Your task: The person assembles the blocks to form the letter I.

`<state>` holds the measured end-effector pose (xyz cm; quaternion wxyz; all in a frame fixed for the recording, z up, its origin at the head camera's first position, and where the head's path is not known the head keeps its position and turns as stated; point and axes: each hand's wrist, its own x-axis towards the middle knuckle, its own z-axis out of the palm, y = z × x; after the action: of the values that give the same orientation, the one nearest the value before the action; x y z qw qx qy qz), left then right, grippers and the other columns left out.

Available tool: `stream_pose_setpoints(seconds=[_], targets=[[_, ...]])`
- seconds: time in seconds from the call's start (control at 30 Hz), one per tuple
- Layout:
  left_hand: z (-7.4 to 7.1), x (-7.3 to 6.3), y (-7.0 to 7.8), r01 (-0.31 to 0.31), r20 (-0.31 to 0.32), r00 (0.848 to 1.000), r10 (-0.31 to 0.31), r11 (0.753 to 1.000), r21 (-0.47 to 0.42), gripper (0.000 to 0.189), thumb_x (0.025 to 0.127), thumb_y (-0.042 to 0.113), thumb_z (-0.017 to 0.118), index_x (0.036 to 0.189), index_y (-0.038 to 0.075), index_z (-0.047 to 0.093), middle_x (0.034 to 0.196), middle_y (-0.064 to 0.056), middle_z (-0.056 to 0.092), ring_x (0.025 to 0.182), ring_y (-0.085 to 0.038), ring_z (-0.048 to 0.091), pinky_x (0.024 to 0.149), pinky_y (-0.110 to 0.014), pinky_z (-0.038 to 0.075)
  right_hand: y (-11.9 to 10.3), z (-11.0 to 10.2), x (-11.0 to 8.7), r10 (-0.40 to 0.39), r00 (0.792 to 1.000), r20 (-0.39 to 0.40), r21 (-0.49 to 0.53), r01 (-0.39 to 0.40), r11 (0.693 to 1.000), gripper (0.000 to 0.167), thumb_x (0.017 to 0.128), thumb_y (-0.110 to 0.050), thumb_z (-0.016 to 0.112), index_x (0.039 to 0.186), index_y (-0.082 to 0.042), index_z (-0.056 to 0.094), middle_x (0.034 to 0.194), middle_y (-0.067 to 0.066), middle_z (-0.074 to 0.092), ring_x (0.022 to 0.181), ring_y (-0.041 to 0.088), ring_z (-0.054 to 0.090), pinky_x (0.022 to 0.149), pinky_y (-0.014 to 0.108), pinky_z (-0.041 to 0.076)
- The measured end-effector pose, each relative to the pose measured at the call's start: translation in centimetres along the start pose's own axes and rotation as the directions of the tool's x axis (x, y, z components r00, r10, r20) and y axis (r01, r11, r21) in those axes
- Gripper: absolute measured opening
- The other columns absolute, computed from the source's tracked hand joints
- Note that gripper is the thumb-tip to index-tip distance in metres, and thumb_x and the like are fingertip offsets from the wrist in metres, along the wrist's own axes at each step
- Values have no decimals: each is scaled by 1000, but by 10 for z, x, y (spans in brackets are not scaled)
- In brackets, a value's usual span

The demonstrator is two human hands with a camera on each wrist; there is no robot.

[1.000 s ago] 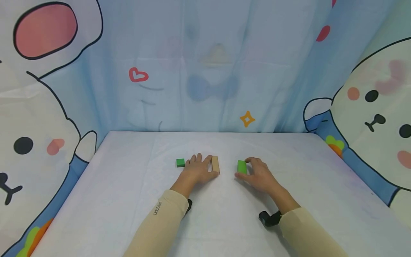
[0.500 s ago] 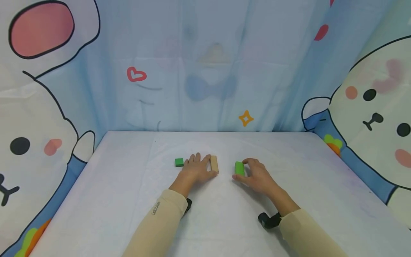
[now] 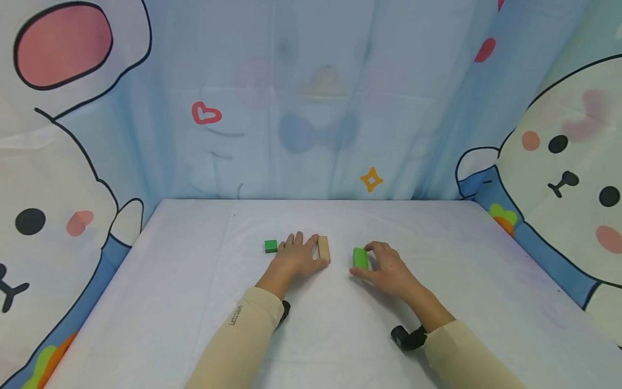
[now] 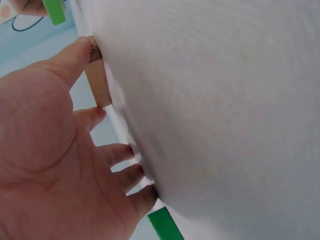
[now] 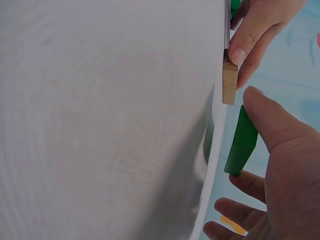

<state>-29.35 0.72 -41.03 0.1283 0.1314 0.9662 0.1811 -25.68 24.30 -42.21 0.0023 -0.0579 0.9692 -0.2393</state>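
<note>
Since half a second ago, the bright-green oblong block [image 3: 360, 258], seemingly painted wood, has shifted slightly toward the left and near edges of the white fabric-draped tabletop [image 3: 311, 346]. I have the right hand [image 3: 389, 270] pinching it, thumb and finger parted just by its length, apparently clear of the surface. My left hand [image 3: 296, 260], fingers spread, spans the pale oblong wooden block [image 3: 323, 248] between thumb and forefinger, resting on the tabletop. Just beside it, toward the left edge, lies the small dark-green block [image 3: 270, 246], material unclear. I judge this a carrying step; the next move seems to call for a steady pinch and level approach.
</note>
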Motion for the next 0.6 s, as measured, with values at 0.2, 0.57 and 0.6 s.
stream_pose_setpoints(seconds=[0.2,0.57,0.6], targets=[[0,1,0,-2,1,1000,2,1000,-9,77,101,57,56,165,23,29,172,-18,19,160,-39,15,129,-53,16,-2,-1,-3,-6,1000,1,-6,6,1000,73,91,-46,77,141,0,48,151,29,45,138,47,45,112,65,41],[-2,-1,1,-2,8,1000,2,1000,-18,77,101,56,56,165,23,29,172,-19,18,160,-39,14,129,-53,16,-6,1,-6,-20,1000,5,2,20,1000,76,89,-47,79,141,0,49,151,28,47,139,47,44,112,66,41],[-2,-2,1,-2,9,1000,2,1000,-17,77,101,56,56,165,23,29,172,-19,18,160,-39,14,129,-53,16,-6,1,-7,-21,1000,4,5,21,1000,76,89,-47,79,141,0,49,151,28,47,139,47,44,112,65,41]])
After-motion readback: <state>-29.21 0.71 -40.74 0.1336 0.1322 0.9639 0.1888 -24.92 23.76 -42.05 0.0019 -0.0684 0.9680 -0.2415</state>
